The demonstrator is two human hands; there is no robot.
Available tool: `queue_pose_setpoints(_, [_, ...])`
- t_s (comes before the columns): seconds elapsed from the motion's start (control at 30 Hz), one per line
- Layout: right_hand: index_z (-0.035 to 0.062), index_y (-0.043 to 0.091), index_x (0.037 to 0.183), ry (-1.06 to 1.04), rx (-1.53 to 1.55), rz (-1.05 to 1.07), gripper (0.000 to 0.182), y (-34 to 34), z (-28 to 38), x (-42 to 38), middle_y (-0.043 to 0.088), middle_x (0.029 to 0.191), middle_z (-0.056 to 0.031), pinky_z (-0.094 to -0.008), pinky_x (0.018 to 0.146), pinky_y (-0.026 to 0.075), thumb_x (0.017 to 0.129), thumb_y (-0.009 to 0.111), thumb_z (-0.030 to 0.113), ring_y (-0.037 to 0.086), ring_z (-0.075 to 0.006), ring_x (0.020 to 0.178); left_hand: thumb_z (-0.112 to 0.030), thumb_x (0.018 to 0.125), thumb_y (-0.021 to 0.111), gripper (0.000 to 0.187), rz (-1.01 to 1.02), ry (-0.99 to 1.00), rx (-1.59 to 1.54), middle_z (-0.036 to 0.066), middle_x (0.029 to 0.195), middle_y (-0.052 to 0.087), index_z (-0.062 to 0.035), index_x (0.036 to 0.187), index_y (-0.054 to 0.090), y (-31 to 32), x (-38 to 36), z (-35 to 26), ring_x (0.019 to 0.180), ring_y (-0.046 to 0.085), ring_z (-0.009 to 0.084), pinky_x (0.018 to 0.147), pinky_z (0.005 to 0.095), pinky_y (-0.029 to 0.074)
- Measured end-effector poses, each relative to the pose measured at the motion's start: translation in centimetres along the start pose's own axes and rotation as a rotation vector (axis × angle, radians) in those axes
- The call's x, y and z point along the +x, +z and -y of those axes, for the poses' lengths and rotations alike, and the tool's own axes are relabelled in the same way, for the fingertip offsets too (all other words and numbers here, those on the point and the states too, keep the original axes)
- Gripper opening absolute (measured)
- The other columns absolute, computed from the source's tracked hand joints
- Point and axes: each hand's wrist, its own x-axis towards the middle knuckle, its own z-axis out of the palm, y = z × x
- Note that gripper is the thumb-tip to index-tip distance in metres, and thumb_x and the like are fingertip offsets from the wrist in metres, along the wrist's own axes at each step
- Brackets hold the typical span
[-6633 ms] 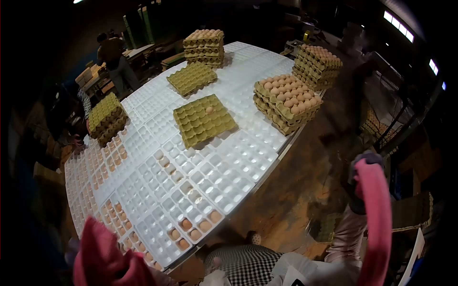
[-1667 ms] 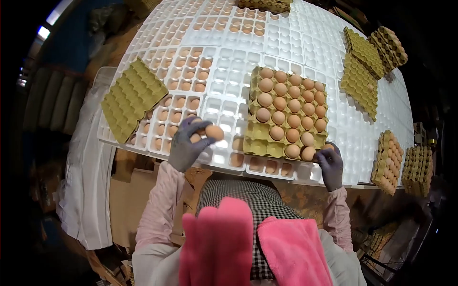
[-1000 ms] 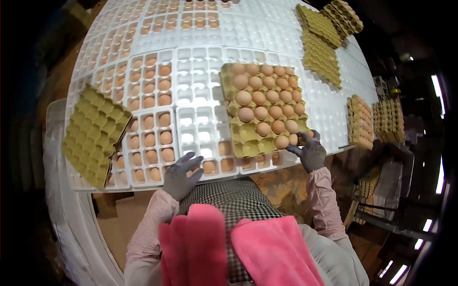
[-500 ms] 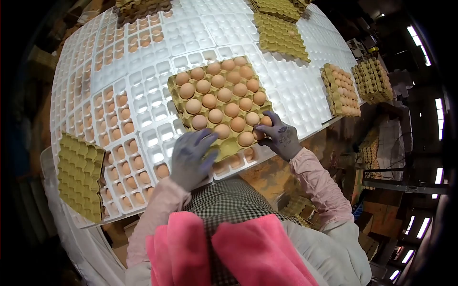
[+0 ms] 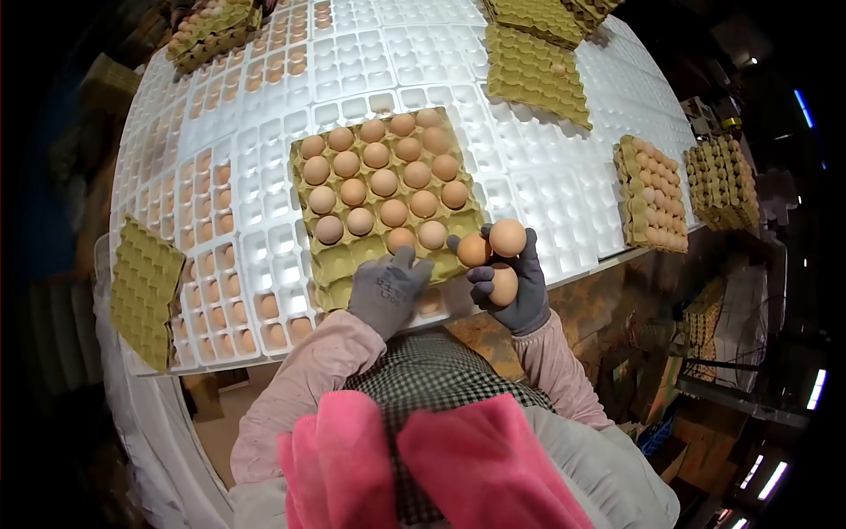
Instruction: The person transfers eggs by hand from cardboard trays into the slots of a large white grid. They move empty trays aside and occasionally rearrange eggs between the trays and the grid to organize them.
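My right hand (image 5: 520,286) is closed around three brown eggs (image 5: 508,238), held just off the near right corner of a pulp egg tray (image 5: 339,264). At the tray's near edge is my left hand (image 5: 388,289), its fingers curled; whatever they hold is hidden. Its fingertips reach an egg (image 5: 401,239) in the tray. Brown eggs fill the tray's far rows, while empty cups show at its near left. Grey gloves cover both hands. The tray lies on white moulded plastic trays (image 5: 269,229).
Left stands an empty pulp tray (image 5: 141,295) beside white trays holding eggs. Farther back are more pulp trays (image 5: 538,75) and a stack with eggs (image 5: 211,35). At the right table edge sit a loaded egg tray (image 5: 652,194) and a tray stack (image 5: 721,181).
My right hand has drawn back from the tray with three eggs in it. Several near cups are now bare. My left hand has moved right, with its fingers more curled.
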Motion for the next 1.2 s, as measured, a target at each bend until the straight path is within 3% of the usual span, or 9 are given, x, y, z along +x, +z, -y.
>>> queue_pose_setpoints(0.13, [0.0122,0.052,0.135,0.075,0.028,-0.027,0.065,0.2,2.3,-0.2,0.042,0.146,-0.0201,-0.0323,0.071,0.051,0.094,0.052,0.063,0.054,-0.0199,0.082,-0.022,0.079,0.076,0.033,-0.115,-0.088,-0.295,0.007,0.101,0.068,-0.0116,0.109,0.066,-0.1,-0.9,1.2,0.083,0.068,0.0242,0.071,0.0345,0.055])
queue_pose_setpoints(0.27, [0.0151,0.054,0.135,0.133,0.177,0.065,0.063,-0.4,3.0,-0.3,0.044,0.143,-0.0196,-0.0321,0.069,0.052,0.094,0.053,0.062,0.054,-0.0201,0.084,-0.016,0.088,0.069,0.033,-0.464,-0.445,-1.688,0.011,0.113,0.063,0.0001,0.116,0.064,-1.4,-3.8,3.0,0.095,0.065,0.0150,0.079,0.0268,0.055])
queue_pose_setpoints(0.47, [0.0153,0.055,0.133,0.165,0.172,0.023,0.062,-1.1,1.6,0.5,0.051,0.134,-0.0138,-0.0307,0.068,0.050,0.093,0.054,0.062,0.052,-0.0205,0.083,-0.027,0.074,0.080,0.050,-0.152,-0.345,0.171,0.018,0.137,0.049,-0.0185,0.120,0.064,-0.3,1.9,-1.1,0.094,0.067,0.0343,0.082,0.0433,0.055])
queue_pose_setpoints(0.6, [0.0132,0.053,0.134,0.163,-0.056,0.080,0.065,1.2,0.4,1.3,0.039,0.149,-0.0237,-0.0340,0.068,0.050,0.094,0.050,0.064,0.057,-0.0230,0.084,-0.030,0.077,0.076,0.045,-0.054,-0.423,0.218,0.017,0.141,0.046,-0.0168,0.118,0.062,1.4,3.4,-0.7,0.095,0.067,0.0328,0.078,0.0417,0.056])
queue_pose_setpoints(0.8, [0.0064,0.054,0.131,0.016,-1.212,0.118,0.050,8.3,-6.1,6.0,0.056,0.132,-0.0167,-0.0336,0.079,0.054,0.096,0.060,0.042,0.062,-0.0173,0.093,-0.027,0.071,0.082,0.050,-0.663,-0.545,-0.312,0.016,0.132,0.053,-0.0139,0.118,0.070,-3.8,-7.3,5.7,0.102,0.067,0.0284,0.089,0.0395,0.054])
queue_pose_setpoints(0.87, [0.0037,0.059,0.122,0.146,-1.501,0.123,0.042,9.4,-10.0,8.9,0.059,0.117,-0.0073,-0.0294,0.085,0.050,0.088,0.073,0.023,0.061,-0.0173,0.095,-0.024,0.072,0.081,0.048,-0.649,-0.728,-0.278,0.016,0.129,0.055,-0.0103,0.117,0.069,-4.3,-10.6,11.5,0.107,0.065,0.0298,0.088,0.0398,0.054])
queue_pose_setpoints(1.0, [0.0128,0.063,0.119,-0.095,-2.324,0.451,0.043,6.6,-18.7,14.5,0.059,0.115,-0.0205,-0.0434,0.081,0.052,0.083,0.070,0.033,0.065,-0.0361,0.098,-0.028,0.078,0.074,0.041,-0.136,-0.754,0.023,0.015,0.137,0.052,-0.0198,0.117,0.069,-4.6,-11.1,18.0,0.114,0.061,0.0322,0.095,0.0412,0.051])
queue_pose_setpoints(1.07, [0.0164,0.061,0.123,0.371,-2.681,0.433,0.041,5.3,-21.9,17.4,0.058,0.119,-0.0209,-0.0431,0.080,0.053,0.084,0.067,0.030,0.066,-0.0344,0.099,-0.029,0.080,0.072,0.039,-0.109,-0.733,-0.032,0.013,0.141,0.050,-0.0221,0.118,0.069,-4.2,-12.1,20.3,0.117,0.059,0.0322,0.097,0.0419,0.050])
queue_pose_setpoints(1.2, [0.0191,0.060,0.122,0.383,-2.781,0.346,0.037,3.6,-22.8,19.8,0.054,0.126,-0.0214,-0.0432,0.078,0.054,0.086,0.063,0.029,0.068,-0.0329,0.096,-0.026,0.082,0.070,0.036,-0.205,-0.622,-0.236,0.014,0.130,0.057,-0.0197,0.117,0.069,-5.4,-13.1,22.4,0.114,0.061,0.0308,0.096,0.0406,0.050])
